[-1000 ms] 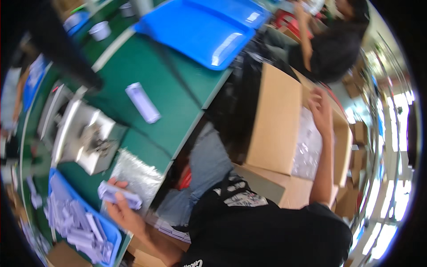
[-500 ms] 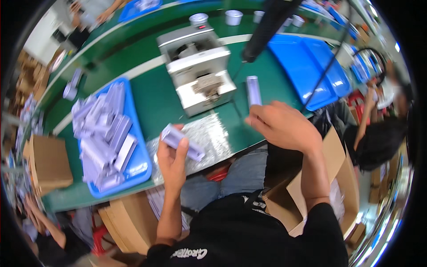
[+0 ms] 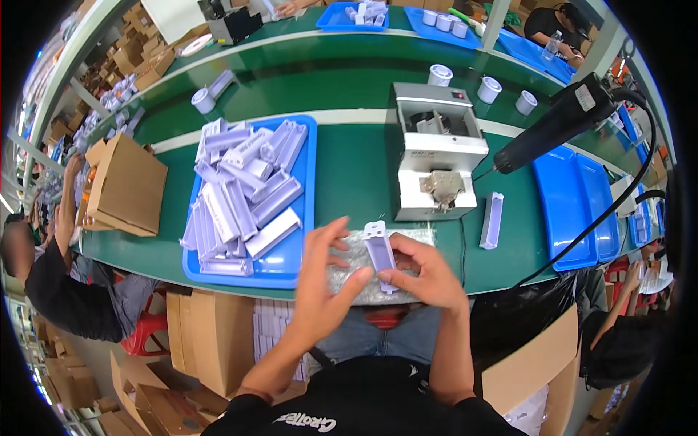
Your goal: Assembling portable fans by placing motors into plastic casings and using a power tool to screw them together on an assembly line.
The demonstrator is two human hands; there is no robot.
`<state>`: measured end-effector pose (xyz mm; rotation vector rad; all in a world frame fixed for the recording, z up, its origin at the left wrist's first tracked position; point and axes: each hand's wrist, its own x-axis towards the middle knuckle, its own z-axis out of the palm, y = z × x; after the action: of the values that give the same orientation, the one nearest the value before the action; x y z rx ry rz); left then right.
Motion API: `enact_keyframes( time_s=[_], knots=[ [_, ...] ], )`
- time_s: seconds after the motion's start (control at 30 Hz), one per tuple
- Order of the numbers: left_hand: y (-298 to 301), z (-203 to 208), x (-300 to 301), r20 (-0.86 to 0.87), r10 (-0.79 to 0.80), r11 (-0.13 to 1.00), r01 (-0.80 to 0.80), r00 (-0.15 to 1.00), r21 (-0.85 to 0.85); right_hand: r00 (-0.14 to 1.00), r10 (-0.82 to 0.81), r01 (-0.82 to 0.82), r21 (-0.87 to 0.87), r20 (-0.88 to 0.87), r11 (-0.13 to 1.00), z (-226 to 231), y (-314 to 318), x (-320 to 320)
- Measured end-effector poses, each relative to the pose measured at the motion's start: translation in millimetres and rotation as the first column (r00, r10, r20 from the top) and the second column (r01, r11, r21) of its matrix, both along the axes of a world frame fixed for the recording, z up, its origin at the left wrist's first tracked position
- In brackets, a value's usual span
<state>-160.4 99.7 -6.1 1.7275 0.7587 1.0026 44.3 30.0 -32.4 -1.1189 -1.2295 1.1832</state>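
Observation:
My right hand (image 3: 430,280) is closed on a lavender plastic housing (image 3: 379,253), a long channel-shaped piece with a notched flat end pointing away from me. To its left, my left hand (image 3: 323,287) is open, fingers spread, its thumb close to the housing; I cannot tell whether they touch. Both hands are over a sheet of clear bubble wrap (image 3: 425,236) at the bench edge. A second lavender housing (image 3: 492,220) lies alone on the green bench at the right. Many similar housings (image 3: 236,196) are heaped in a blue tray (image 3: 309,167) on the left.
A metal-cased machine (image 3: 436,152) stands just beyond my hands. A black electric screwdriver (image 3: 560,120) with its cable hangs at the right, above another blue tray (image 3: 563,189). White cups (image 3: 489,89) sit further back. A cardboard box (image 3: 127,185) stands far left, near another person.
My view has swung to the right way round over the bench. The right hand came from beside the loose housing to the held one, which passed from left to right; the left hand opened.

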Motion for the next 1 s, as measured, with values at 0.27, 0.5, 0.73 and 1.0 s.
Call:
enact_keyframes(
  time_s=[0.27, 0.5, 0.73, 1.0],
  knots=[
    [132, 77, 8, -0.327, 0.017, 0.996, 0.011, 0.945, 0.085, 0.970, -0.115, 0.129, -0.051, 0.214, 0.990, -4, 4, 1],
    [300, 52, 156, -0.479, -0.225, 0.869, 0.397, 0.848, 0.295, 0.945, -0.195, 0.187, 0.058, 0.263, 0.981, -7, 4, 1],
    [365, 8, 280, -0.590, -0.370, 0.774, 0.589, 0.718, 0.232, 0.974, -0.162, 0.165, -0.007, 0.158, 0.986, -11, 9, 4],
    [367, 9, 334, -0.657, -0.211, 0.547, 0.644, 0.724, 0.535, 0.984, -0.146, 0.151, -0.043, 0.101, 0.988, -5, 14, 13]
  ],
)
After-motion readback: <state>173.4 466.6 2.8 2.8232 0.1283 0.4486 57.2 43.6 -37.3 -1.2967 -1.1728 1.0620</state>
